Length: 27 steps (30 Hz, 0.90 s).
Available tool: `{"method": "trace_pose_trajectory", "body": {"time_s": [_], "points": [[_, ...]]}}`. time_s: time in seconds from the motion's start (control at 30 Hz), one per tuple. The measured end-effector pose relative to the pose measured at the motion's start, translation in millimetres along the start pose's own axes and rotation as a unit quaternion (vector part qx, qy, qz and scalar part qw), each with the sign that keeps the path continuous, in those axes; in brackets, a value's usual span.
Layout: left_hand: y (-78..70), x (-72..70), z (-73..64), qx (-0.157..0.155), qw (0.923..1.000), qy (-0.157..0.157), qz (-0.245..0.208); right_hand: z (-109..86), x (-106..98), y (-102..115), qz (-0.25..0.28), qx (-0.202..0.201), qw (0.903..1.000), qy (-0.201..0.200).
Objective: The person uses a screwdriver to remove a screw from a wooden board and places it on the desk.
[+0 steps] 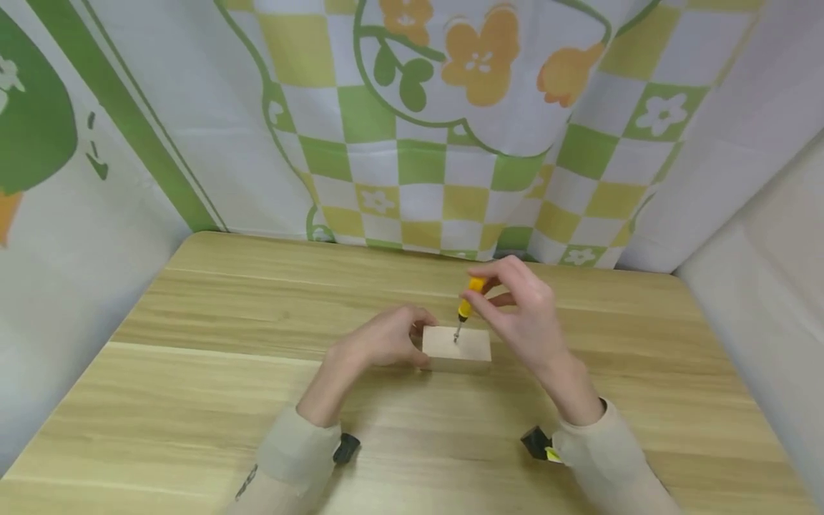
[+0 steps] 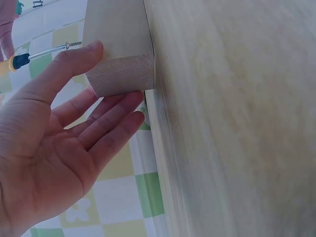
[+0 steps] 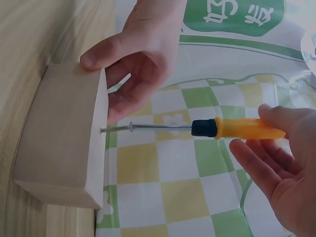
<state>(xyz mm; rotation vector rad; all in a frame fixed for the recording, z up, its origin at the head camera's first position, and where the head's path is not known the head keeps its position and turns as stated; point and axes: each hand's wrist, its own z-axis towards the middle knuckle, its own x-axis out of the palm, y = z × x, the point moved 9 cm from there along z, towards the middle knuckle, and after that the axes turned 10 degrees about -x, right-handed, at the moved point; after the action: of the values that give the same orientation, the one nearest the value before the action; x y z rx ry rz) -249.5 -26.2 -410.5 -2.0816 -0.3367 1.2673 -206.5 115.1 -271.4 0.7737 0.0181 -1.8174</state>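
A pale wooden block point(image 1: 473, 347) lies flat on the table. My left hand point(image 1: 383, 339) steadies its left end, the thumb at the near edge and the fingers round the far side. Over the block, my right hand point(image 1: 531, 318) pinches the end of a screwdriver's yellow handle point(image 3: 247, 128) between thumb and fingers. The screwdriver point(image 1: 464, 310) stands nearly upright, leaning slightly. In the right wrist view, its shaft meets the head of a screw point(image 3: 117, 129). The screw's point is at the block's upper face, with most of the thread showing.
The wood-grain table point(image 1: 212, 400) extends around both arms. Behind it hangs a checked, flowered cloth point(image 1: 418, 161), with pale sheeting point(image 1: 766, 300) along the right side. Dark wrist devices show beside both cuffs.
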Motion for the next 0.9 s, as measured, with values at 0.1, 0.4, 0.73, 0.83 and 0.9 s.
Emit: {"method": "trace_pose_trajectory", "body": {"time_s": [0.1,0.4,0.73,0.83,0.9], "points": [[1.1,0.4,0.4,-0.004,1.0,-0.004,-0.002,0.8,3,1,0.003,0.011,0.9999,-0.001],[1.5,1.5,3.2,-0.009,0.9999,-0.003,-0.001,0.2,2,-5,0.058,0.056,0.9964,-0.026],[-0.6,0.4,1.1,-0.012,0.9999,-0.005,-0.009,-1.5,6,-7,0.105,0.075,0.991,-0.035],[0.0,0.7,1.4,-0.01,0.9999,-0.004,-0.008,-3.4,7,-13,0.155,0.098,0.9825,-0.028],[0.5,0.8,1.6,-0.009,0.9999,-0.003,-0.006,-4.6,8,-17,0.191,0.114,0.9747,-0.021]]}}
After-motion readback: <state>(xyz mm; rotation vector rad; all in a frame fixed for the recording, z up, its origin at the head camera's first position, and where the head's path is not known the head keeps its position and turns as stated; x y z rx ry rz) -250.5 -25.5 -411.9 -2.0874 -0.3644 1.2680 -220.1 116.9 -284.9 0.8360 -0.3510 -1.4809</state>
